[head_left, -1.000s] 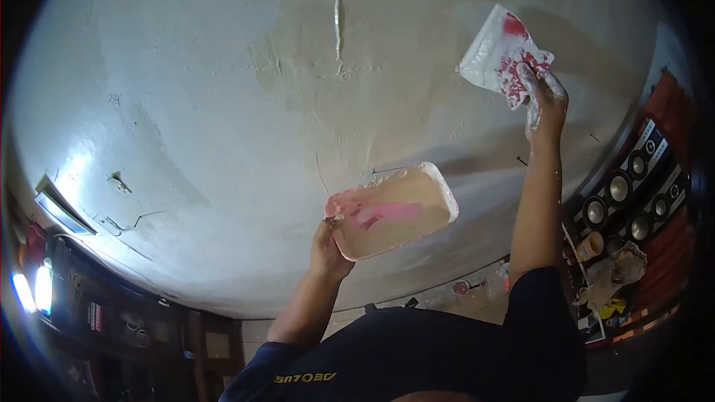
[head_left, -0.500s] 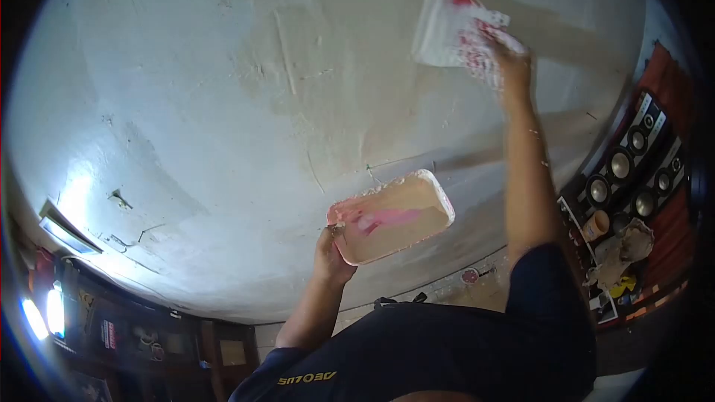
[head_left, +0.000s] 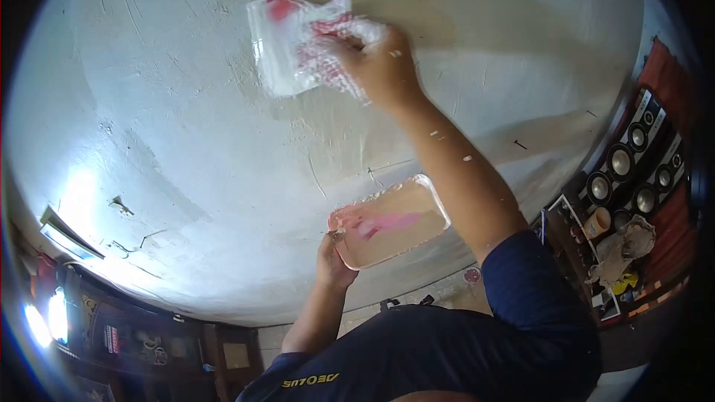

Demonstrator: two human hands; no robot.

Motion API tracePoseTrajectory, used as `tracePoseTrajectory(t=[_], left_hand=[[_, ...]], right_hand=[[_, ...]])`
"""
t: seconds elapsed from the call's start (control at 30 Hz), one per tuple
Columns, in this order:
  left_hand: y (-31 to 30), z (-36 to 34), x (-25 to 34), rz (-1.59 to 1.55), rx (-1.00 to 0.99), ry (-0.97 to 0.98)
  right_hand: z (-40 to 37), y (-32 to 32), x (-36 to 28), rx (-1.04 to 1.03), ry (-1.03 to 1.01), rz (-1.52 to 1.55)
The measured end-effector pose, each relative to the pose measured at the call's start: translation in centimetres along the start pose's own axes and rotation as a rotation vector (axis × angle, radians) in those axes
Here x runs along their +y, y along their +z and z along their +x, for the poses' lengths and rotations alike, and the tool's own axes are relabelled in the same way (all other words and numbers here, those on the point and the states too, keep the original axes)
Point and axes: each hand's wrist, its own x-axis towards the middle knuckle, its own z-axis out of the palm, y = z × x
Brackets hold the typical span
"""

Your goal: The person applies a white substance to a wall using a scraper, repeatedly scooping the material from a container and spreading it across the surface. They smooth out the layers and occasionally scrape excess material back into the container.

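Note:
My right hand [head_left: 354, 56] is closed on a broad, flat putty scraper [head_left: 279, 45], its blade coated white with a red patch near the top corner. Red and white smears cover the fingers. The blade lies against the pale wall [head_left: 223, 149] in the upper part of the view. Lower down, my left hand [head_left: 334, 257] grips a shallow rectangular tray [head_left: 387, 248] by its left end, the thumb over the rim. Inside the tray is a pale paste with a pink streak, and whitish crust lines its edge.
Nails [head_left: 520, 144] and a few wires [head_left: 134, 246] stick out of the wall. At the right stand tall speakers [head_left: 620, 162], with a cup [head_left: 597, 222] and crumpled material [head_left: 629, 246] nearby. A dark cabinet [head_left: 149, 342] and bright lamps [head_left: 58, 315] are at the lower left.
My right hand has swept the scraper leftward across the upper wall, from the right side to left of centre. The left hand and tray have barely moved.

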Motion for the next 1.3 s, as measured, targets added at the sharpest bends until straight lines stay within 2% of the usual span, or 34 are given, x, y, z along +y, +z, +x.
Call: tracePoseTrajectory(t=[0.03, 0.07, 0.1, 0.13, 0.17, 0.2, 0.27, 0.37, 0.4, 0.43, 0.47, 0.5, 0.53, 0.6, 0.63, 0.7, 0.73, 0.77, 0.8, 0.83, 0.87, 0.93, 1.03, 1.07, 1.1, 1.13, 1.17, 1.2, 1.23, 1.3], left_hand=[[-0.2, 0.0, 0.0, -0.004, 0.020, -0.008], [-0.4, -0.1, -0.1, -0.005, 0.022, -0.007], [-0.6, -0.1, -0.1, -0.005, 0.001, -0.014], [-0.8, -0.2, -0.2, -0.004, -0.019, -0.018], [-1.0, -0.3, -0.1, -0.006, -0.015, -0.008], [-1.2, -0.3, 0.0, -0.003, 0.006, -0.013], [-1.1, -0.1, -0.2, -0.005, 0.023, -0.018], [-1.4, 0.2, -0.1, -0.026, 0.000, 0.005], [-1.5, 0.3, -0.2, 0.010, 0.031, 0.002], [-1.6, 0.4, -0.3, 0.045, 0.062, 0.000], [-1.5, 0.4, -0.3, 0.045, 0.064, -0.007], [-1.2, 0.4, -0.2, 0.018, 0.030, -0.012], [-1.3, 0.3, 0.0, -0.009, -0.003, -0.016], [-2.0, 0.4, -0.1, -0.033, 0.029, -0.061], [-2.5, 0.5, -0.3, -0.009, 0.016, -0.044], [-2.7, 0.4, -0.4, 0.014, 0.004, -0.031], [-2.4, 0.3, -0.3, 0.002, 0.001, -0.036], [-2.3, 0.0, -0.2, -0.008, 0.001, -0.039], [-2.6, -0.3, -0.3, -0.007, 0.008, -0.037], [-3.1, -0.4, -0.4, 0.003, -0.007, -0.028], [-3.2, -0.4, -0.5, 0.012, -0.024, -0.016], [-2.2, -0.6, -0.2, 0.024, -0.029, -0.008], [-3.0, -0.4, -0.3, 0.030, -0.009, -0.011], [-3.5, -0.4, -0.4, 0.026, 0.016, -0.015], [-3.6, -0.5, -0.4, 0.029, 0.022, -0.020], [-3.5, -0.4, -0.4, 0.047, 0.031, -0.027], [-3.4, -0.3, -0.4, 0.065, 0.038, -0.035], [-3.3, -0.3, -0.5, 0.066, 0.043, -0.042], [-3.3, -0.3, -0.5, 0.048, 0.055, -0.026], [-3.4, -0.5, -0.5, 0.034, 0.072, -0.016]], right_hand=[[0.1, -2.8, 0.3, -0.054, 0.073, -0.247], [0.0, -5.4, 3.8, 0.033, 0.011, -0.293], [-0.3, -9.1, 7.3, 0.168, 0.194, 0.007], [-0.6, -13.1, 4.1, 0.134, 0.328, 0.095], [-1.1, -17.0, 4.7, 0.207, 0.332, 0.186], [-1.9, -21.2, 6.7, 0.300, 0.467, 0.310], [-3.3, -25.3, 7.4, 0.414, 0.323, 0.195], [-3.7, -19.6, 3.0, 0.376, 0.365, 0.213], [-3.8, -16.6, 3.0, 0.274, 0.293, 0.340], [-3.4, -12.9, 1.4, 0.181, 0.342, 0.385], [-2.7, -9.4, -0.7, 0.027, 0.299, 0.123], [-2.7, -5.5, 1.4, -0.033, 0.210, 0.447], [-2.0, -2.3, -0.8, -0.104, 0.138, 0.403], [-1.4, 0.5, -2.5, -0.216, 0.035, -0.040], [-1.4, 0.3, -1.9, -0.213, 0.041, -0.042], [-1.1, -1.2, 1.3, -0.032, 0.054, -0.156], [-1.1, -4.1, 3.8, -0.015, 0.036, -0.349], [-1.5, -8.3, 4.9, -0.017, 0.143, -0.185], [-3.0, -13.7, 12.2, 0.075, -0.076, -0.306], [-3.3, -18.0, 10.2, 0.229, 0.363, 0.108], [-3.8, -21.6, 8.3, 0.333, 0.410, 0.169], [-5.7, -27.4, 8.3, 0.438, 0.456, 0.200], [-6.3, -23.8, 5.8, 0.497, 0.369, 0.171], [-6.1, -20.7, 4.9, 0.397, 0.323, 0.102], [-5.9, -15.9, 3.0, 0.325, 0.319, 0.212], [-5.7, -11.8, 2.1, 0.235, 0.457, 0.426], [-5.7, -7.7, 1.3, 0.048, 0.380, 0.246], [-6.0, -4.2, 1.3, -0.095, 0.174, 0.207], [-6.1, 0.1, 1.2, -0.082, 0.118, 0.358], [-5.9, 2.6, -0.6, -0.188, 0.128, 0.012]])
